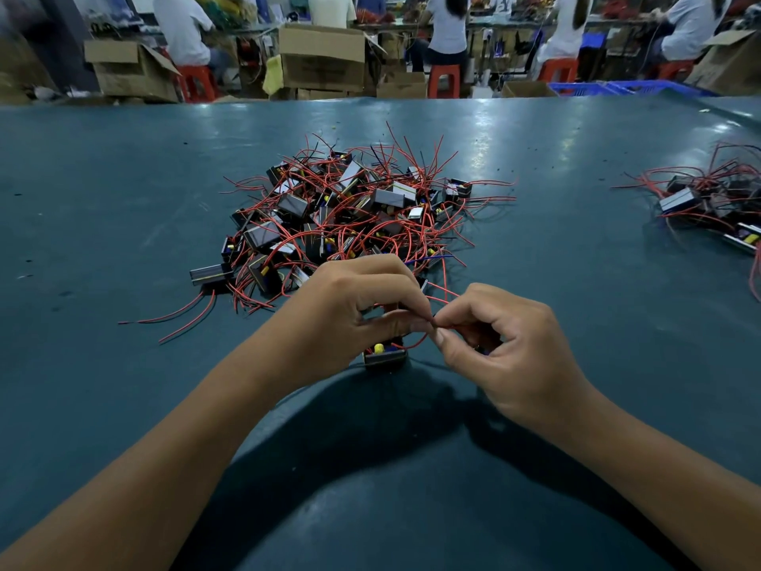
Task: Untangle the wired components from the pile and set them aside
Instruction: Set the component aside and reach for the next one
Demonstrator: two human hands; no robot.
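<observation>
Red wire (pixel 416 343) pinched between 2 hands at lower centre.
It loops from a black component (pixel 385 357) on the green table (pixel 123 191); left hand (pixel 354 307) and right hand (pixel 506 344) both pinch it. Pile (pixel 346 216) lies just above; sorted group (pixel 716 204) at right edge.

Teal worktop (pixel 123 208), glossy, light glare toward far right, small dark specks scattered on surface. Beyond far edge: open cardboard boxes (pixel 321 57) on floor, one at left (pixel 127 68), another at far right (pixel 729 63). Red plastic stools (pixel 442 80) in row. People in white shirts (pixel 183 30) seated with backs to camera at long benches. Blue plastic crate (pixel 609 88) just behind worktop's far right edge. Yellow cloth (pixel 271 74) beside middle box.
</observation>
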